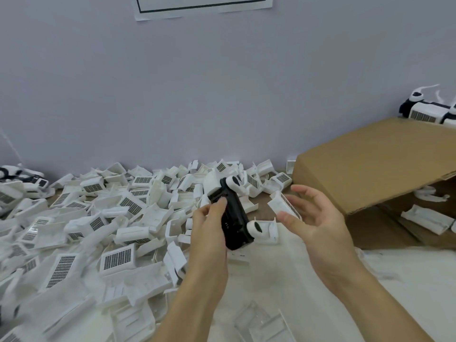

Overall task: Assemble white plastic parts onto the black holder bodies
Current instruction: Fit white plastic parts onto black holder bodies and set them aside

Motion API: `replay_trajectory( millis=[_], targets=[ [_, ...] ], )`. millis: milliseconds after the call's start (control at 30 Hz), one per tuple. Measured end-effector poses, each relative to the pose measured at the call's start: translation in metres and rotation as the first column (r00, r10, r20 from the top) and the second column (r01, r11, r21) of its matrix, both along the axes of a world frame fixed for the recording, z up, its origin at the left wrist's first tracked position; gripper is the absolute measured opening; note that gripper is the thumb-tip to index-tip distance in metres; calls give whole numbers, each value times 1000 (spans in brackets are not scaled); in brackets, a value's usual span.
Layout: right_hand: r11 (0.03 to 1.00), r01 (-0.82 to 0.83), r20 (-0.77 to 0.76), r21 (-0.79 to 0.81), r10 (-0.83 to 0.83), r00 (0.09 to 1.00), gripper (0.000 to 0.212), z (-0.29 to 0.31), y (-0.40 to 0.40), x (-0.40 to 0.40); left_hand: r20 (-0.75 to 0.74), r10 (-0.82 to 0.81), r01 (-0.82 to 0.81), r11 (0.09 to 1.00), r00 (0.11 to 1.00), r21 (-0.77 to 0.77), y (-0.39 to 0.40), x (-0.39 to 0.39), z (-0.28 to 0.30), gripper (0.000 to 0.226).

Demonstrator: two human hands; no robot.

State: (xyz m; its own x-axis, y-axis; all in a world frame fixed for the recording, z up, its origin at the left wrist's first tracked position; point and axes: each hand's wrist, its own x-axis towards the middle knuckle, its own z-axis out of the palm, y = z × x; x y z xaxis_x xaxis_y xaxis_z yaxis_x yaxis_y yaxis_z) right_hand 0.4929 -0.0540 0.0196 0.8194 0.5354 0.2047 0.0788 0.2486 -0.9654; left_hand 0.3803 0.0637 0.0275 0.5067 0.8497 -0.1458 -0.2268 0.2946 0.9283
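My left hand [209, 227] grips a black holder body [233, 218] held above the table, tilted, with a white rounded piece at its far end and another at its near end. My right hand [312, 218] holds a white plastic part [283, 204] with a dark grille face, pinched between thumb and fingers, a short way to the right of the black body. The two pieces are apart.
A big heap of white plastic parts [98, 218] with grilles covers the table's left and back. An open cardboard box [370, 166] lies on its side at right with white pieces inside. Assembled black-and-white units [424, 112] sit behind the box and at far left [22, 177].
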Motion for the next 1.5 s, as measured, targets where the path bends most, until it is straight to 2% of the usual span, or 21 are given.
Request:
replay_trajectory(
  millis=[33,133,233,333,433,567,667,767,900,1033,1133,1333,1500],
  targets=[
    [1000,2,-4,7,-2,1000,47,0,0,0,38,-1,2,1000,999,-24,1,0,-1,30],
    [1000,8,-19,5,-8,1000,47,1,2,-1,70,-25,25,1000,997,3,4,-3,-3,29],
    [1000,18,30,0,-18,999,43,3,2,-4,55,-75,74,997,996,23,5,-3,-4,25],
    [998,59,156,-26,-54,986,42,6,4,-10,52,-61,58,997,997,56,0,-3,-4,33],
    [996,78,266,-42,-64,962,43,9,7,-18,41,-93,86,984,995,155,-5,-2,-3,46],
    [991,100,360,-85,-63,931,48,11,11,-26,55,-141,129,975,989,179,-11,3,-1,19],
    [987,119,400,-105,-67,914,50,9,12,-27,72,-161,152,981,984,123,-12,6,-3,27],
    [983,150,427,-103,-92,899,48,9,13,-26,47,-170,160,974,984,161,-14,7,-4,31],
    [980,189,431,-66,-142,891,45,8,14,-27,0,-203,197,950,979,241,-18,6,-4,49],
    [968,252,436,-18,-219,873,45,7,15,-27,0,-239,228,928,971,293,-24,8,-4,51],
    [966,258,458,-32,-216,862,43,5,15,-26,28,-256,236,926,966,296,-25,7,-4,53],
    [967,219,498,-134,-125,858,41,5,13,-26,59,-264,231,915,963,330,-25,3,-3,30],
    [957,284,547,-60,-207,811,35,6,16,-32,102,-278,231,915,955,330,-27,2,1,17]
  ],
)
